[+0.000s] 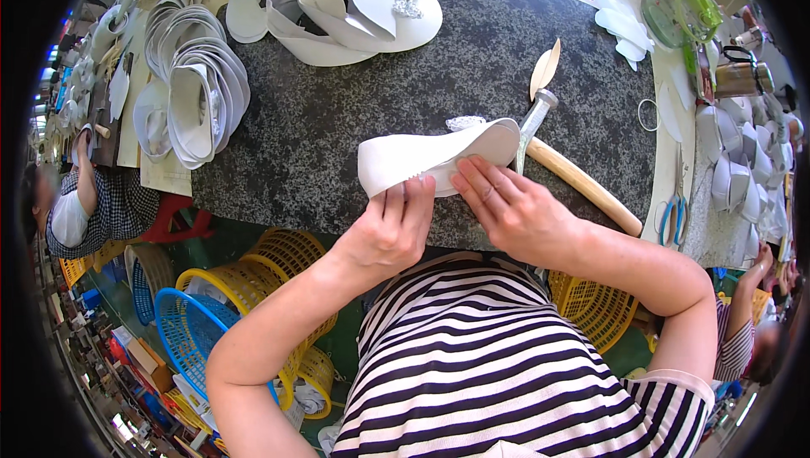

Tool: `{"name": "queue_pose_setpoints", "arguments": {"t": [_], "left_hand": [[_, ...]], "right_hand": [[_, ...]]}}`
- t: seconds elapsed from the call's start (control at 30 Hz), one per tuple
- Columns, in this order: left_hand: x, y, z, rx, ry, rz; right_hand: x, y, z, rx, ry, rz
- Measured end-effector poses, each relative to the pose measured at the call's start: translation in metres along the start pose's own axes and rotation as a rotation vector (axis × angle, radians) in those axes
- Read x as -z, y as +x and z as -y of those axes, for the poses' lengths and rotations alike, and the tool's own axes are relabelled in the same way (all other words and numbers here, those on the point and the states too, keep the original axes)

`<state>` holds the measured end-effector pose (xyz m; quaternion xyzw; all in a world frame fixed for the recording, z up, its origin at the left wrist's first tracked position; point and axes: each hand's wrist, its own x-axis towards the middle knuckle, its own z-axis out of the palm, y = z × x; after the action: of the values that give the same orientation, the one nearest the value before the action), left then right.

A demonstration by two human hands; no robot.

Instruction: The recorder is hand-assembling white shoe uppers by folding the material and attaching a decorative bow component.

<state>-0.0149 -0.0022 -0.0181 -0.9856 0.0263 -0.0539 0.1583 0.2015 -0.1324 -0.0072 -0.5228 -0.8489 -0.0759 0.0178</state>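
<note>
Both my hands hold one white shoe upper (405, 154) over the near part of the dark speckled work board (304, 146). The upper lies sideways, its rounded closed end to the left and its toe to the right, with a glittery ornament (466, 123) on its far side. My left hand (392, 226) pinches the lower edge near the middle. My right hand (510, 200) presses its fingers along the inside edge nearer the toe; its thumb is hidden. Just right of the upper lies a hammer (582, 186) with a wooden handle, its metal head pointing away from me.
Finished-looking white uppers (346, 15) sit at the board's far left. A stack of curved white pieces (198, 91) stands left. Blue-handled scissors (674, 220), a leaf-shaped tan piece (546, 70) and white scraps (624, 27) lie right. Yellow baskets (603, 310) stand below; co-workers sit at both sides.
</note>
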Motion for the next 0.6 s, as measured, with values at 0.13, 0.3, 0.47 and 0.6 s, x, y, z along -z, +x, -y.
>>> {"name": "queue_pose_setpoints", "arguments": {"t": [0.13, 0.3, 0.47, 0.6], "left_hand": [[0.001, -0.006, 0.004, 0.03, -0.231, -0.069], [0.02, -0.005, 0.014, 0.575, -0.846, 0.071], [0.022, -0.002, 0.015, 0.536, -0.787, -0.057], [0.015, -0.004, 0.014, 0.483, -0.655, 0.001]], "right_hand": [[0.016, 0.011, 0.001, -0.177, 0.356, 0.099], [-0.003, 0.008, 0.016, -0.068, 0.233, -0.052], [-0.001, 0.013, 0.012, -0.067, 0.211, -0.028], [-0.003, 0.016, 0.011, -0.11, 0.295, -0.077]]}}
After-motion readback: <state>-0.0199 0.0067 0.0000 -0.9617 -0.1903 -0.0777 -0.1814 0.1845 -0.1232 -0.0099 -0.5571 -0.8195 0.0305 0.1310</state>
